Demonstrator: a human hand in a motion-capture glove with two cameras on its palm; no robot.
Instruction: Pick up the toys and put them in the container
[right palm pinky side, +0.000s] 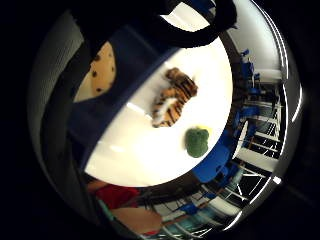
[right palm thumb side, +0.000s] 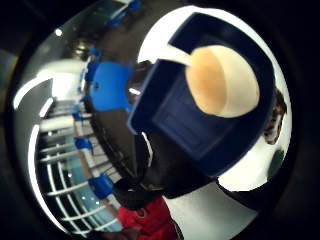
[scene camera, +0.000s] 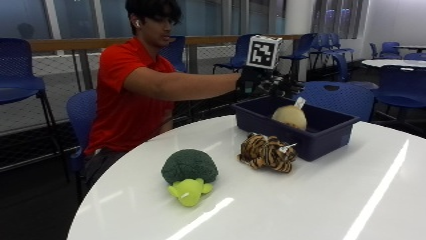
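1. Three toys show on a round white bench (scene camera: 319, 200): a tan plush (scene camera: 289, 117), a tiger (scene camera: 267, 152) and a broccoli (scene camera: 189, 172).
2. One of them, the tan plush, sits inside the navy bin (scene camera: 319, 137), toward the bin's middle, with a white tag sticking up from its top.
3. Seen from the outside view, the bin stands at about 1 o'clock from the bench's centre, near the far edge.
4. Tiger: it lies on the bench just beside the bin's near wall, seemingly touching it, at about 7 o'clock from the bin.
5. Broccoli: it rests on the bench apart from the tiger, at about 8 o'clock from it, green head up and yellow-green stalk toward the viewer.
6. Held out over the bin's far rim is the gloved right hand (scene camera: 256, 80), at the end of an outstretched arm; it is above the tan plush and not touching it.
7. Whether its fingers are spread or curled cannot be told; nothing is seen in it.
8. Looking out from the palm on the thumb side, the bin (right palm thumb side: 200, 115) and the plush (right palm thumb side: 222, 80) fill much of the picture.
9. Looking out on the little-finger side, the tiger (right palm pinky side: 174, 97) and broccoli (right palm pinky side: 197, 141) lie on the bench (right palm pinky side: 135, 155) beside the bin's wall (right palm pinky side: 127, 75).
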